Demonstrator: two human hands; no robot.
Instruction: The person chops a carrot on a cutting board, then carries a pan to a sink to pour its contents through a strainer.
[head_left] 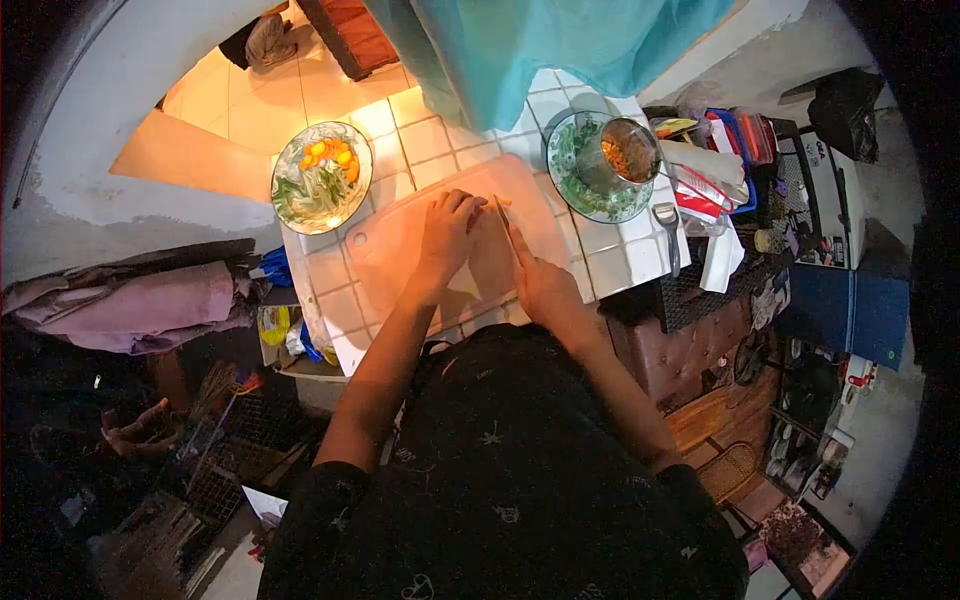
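A pale pink cutting board (390, 255) lies on the white tiled counter (610, 268). My right hand (545, 288) is closed around the handle of a knife (502, 217), whose blade points away from me over the board. Small orange pieces (497, 202) lie by the blade near the board's far part. My left hand (452, 225) is just left of the knife, fingers bent together at the orange pieces; whatever they hold is too small to make out.
A plate (322, 178) of sliced vegetables stands at the left. On the right, a metal bowl (628, 152) sits on a glass plate (577, 160), near a peeler (669, 236). A blue basket (742, 160) holds packets. A teal curtain (540, 50) hangs behind.
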